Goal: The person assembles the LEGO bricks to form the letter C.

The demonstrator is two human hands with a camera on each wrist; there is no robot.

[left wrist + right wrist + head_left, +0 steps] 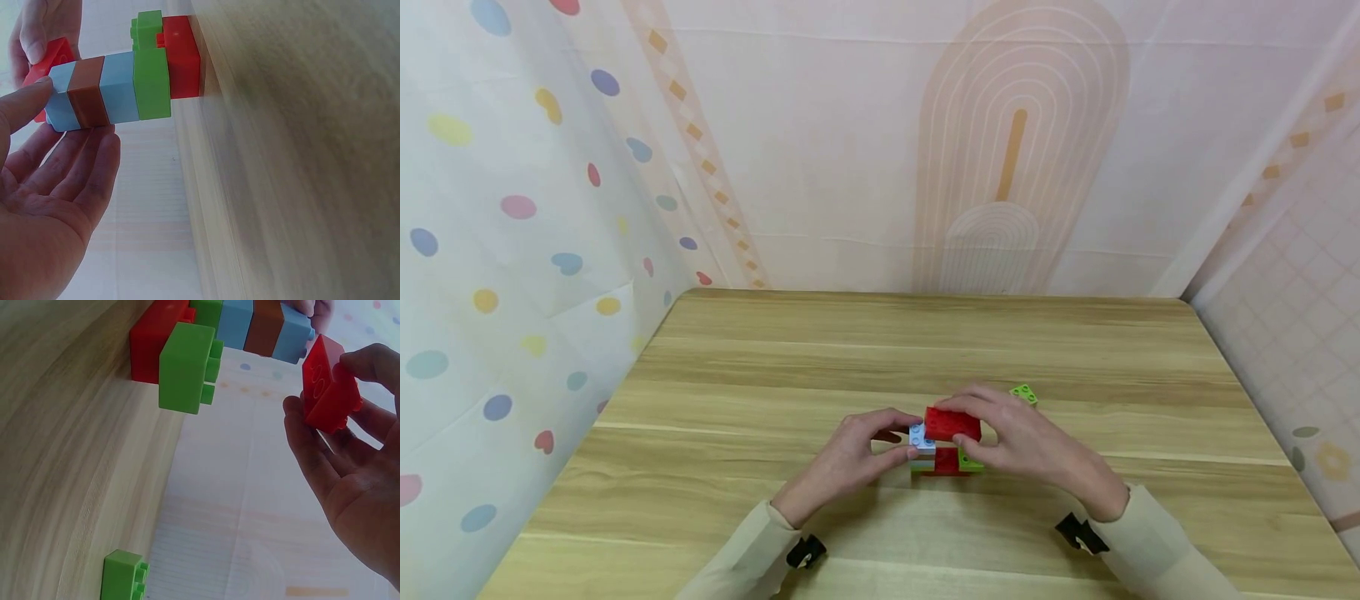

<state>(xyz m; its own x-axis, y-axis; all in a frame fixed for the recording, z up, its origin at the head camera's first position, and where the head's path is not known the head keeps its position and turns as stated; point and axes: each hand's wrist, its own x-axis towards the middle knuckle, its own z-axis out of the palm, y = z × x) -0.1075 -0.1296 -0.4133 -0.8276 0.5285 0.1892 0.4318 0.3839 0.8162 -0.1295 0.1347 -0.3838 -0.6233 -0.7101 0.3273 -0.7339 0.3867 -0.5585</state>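
A block structure rises from a red base brick (182, 59) on the table. Stacked at its left end are a green block (152, 84), a light blue block (119, 87), a brown block (87, 94) and a top light blue block (922, 440). My left hand (850, 454) pinches that top block between thumb and fingers. Another green block (184, 369) sits on the base's right end, studs showing. My right hand (1026, 433) grips a red brick (328, 394) by thumb and fingers, tilted, its hollow underside showing, close beside the stack's top.
A loose green block (1024, 394) lies on the wooden table (737, 367) behind my right hand. Patterned cloth (820, 150) hangs along the table's back and sides.
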